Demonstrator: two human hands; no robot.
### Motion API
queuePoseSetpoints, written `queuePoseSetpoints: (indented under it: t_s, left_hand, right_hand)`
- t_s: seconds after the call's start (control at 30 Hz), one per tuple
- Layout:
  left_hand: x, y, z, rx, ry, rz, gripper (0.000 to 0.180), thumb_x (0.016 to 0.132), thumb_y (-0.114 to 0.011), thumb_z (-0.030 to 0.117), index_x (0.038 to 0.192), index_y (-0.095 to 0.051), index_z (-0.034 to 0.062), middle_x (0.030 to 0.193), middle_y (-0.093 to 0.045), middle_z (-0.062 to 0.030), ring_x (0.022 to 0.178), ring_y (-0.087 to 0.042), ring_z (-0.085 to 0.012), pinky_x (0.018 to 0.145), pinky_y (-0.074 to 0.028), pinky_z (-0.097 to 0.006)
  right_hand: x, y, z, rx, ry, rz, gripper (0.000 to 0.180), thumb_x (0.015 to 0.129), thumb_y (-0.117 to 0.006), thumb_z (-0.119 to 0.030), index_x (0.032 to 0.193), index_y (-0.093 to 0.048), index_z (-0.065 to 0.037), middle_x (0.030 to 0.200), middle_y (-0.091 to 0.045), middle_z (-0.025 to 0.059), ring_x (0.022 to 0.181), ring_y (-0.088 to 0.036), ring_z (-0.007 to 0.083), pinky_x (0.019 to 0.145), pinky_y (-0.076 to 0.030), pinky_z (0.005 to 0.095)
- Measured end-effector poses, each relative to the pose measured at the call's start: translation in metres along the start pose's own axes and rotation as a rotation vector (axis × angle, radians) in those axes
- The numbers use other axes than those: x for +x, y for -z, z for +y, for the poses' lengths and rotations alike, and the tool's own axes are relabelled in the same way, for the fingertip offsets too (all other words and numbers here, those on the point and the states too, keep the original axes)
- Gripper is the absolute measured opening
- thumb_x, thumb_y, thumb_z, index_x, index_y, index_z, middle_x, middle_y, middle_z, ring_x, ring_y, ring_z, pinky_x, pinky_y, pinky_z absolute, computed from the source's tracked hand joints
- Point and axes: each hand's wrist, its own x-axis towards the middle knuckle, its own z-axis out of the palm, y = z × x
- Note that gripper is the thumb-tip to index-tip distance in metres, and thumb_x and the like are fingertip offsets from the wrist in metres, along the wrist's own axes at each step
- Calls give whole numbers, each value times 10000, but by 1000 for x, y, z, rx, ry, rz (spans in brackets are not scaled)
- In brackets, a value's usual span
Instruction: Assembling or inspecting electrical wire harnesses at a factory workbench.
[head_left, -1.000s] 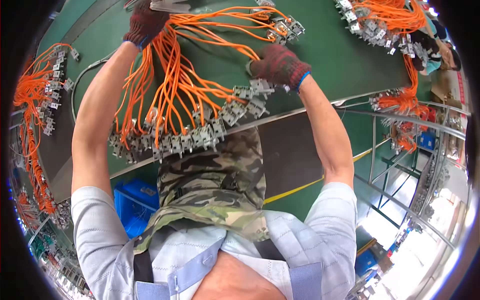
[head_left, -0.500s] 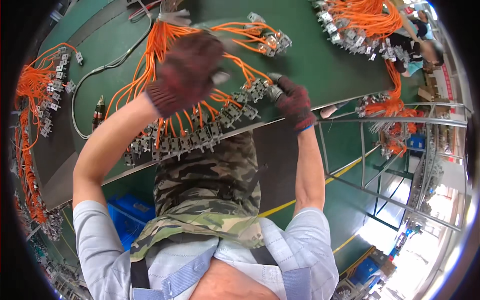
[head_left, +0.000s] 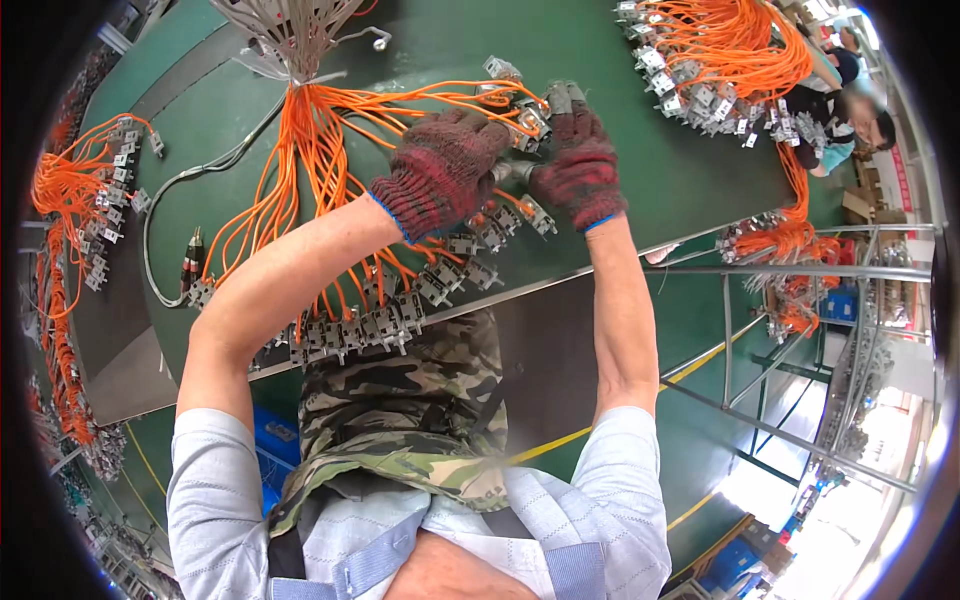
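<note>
A bundle of orange cables [head_left: 300,130] fans out over the green table, each branch ending in a grey metal connector. My left hand [head_left: 447,168], in a dark red knitted glove, is curled over the cables at the right of the fan; what its fingers hold is hidden. Its grey thumb tip points toward my other hand. My right hand [head_left: 580,165], gloved alike, lies with fingers stretched forward beside a small cluster of connectors [head_left: 530,125]. Below my hands, a curved row of connectors [head_left: 370,328] lines the table's near edge.
A grey cable [head_left: 155,230] and a dark pen-like tool [head_left: 192,262] lie at left. Other orange cable bundles [head_left: 735,45] lie at far right and at left [head_left: 70,180]. Metal rails [head_left: 780,270] stand at right. People [head_left: 850,110] are beyond the table.
My left hand has moved right and down, toward my right hand. My right hand has moved forward from the near connectors, its fingers now pointing away. The cable bundle has shifted slightly left.
</note>
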Motion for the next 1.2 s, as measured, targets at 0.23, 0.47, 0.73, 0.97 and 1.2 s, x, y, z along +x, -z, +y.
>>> queuePoseSetpoints:
  t_s: [0.23, 0.47, 0.73, 0.97, 1.2]
  left_hand:
    - [14, 3, -15, 38, -39, 249, 341, 863, -756, 198, 1168, -651, 90, 1044, -691, -134, 986, -664, -373, 840, -549, -492]
    - [60, 9, -36, -130, 311, -1, 528, 953, -712, 414, 1366, -622, 97, 1220, -712, -194, 1165, -662, -401, 960, -535, -486]
    - [89, -22, -39, 111, 269, -396, 622, 904, -728, 386, 1410, -559, 67, 1282, -664, -245, 1182, -656, -436, 999, -529, -521]
    - [103, -31, -66, -47, 273, -334, 460, 946, -676, 327, 1365, -647, 139, 1185, -721, -220, 1117, -679, -429, 958, -544, -513]
    - [87, -24, -79, -345, 247, -67, 373, 1021, -646, 294, 1303, -691, 53, 1027, -728, -207, 882, -694, -315, 799, -538, -413]
  right_hand:
    - [6, -22, -2, -54, 68, 169, 825, 738, -810, -348, 1446, -495, -65, 1338, -556, 198, 1218, -560, 397, 997, -486, 549]
    - [9, 43, -36, -80, -52, -261, 662, 755, -803, -399, 1286, -617, -48, 1219, -654, 220, 1140, -627, 431, 932, -541, 521]
    - [5, 27, -23, 67, -169, -556, 753, 836, -761, -493, 1381, -603, 3, 1257, -701, 258, 1195, -662, 433, 1036, -520, 478]
    - [6, 24, 48, 879, -538, -338, 844, 837, -829, -462, 1483, -545, 0, 1384, -667, 233, 1311, -630, 359, 1106, -482, 434]
    - [54, -24, 44, 518, -213, -104, 1033, 730, -915, -450, 1562, -450, -52, 1561, -506, 209, 1439, -503, 363, 1181, -435, 431]
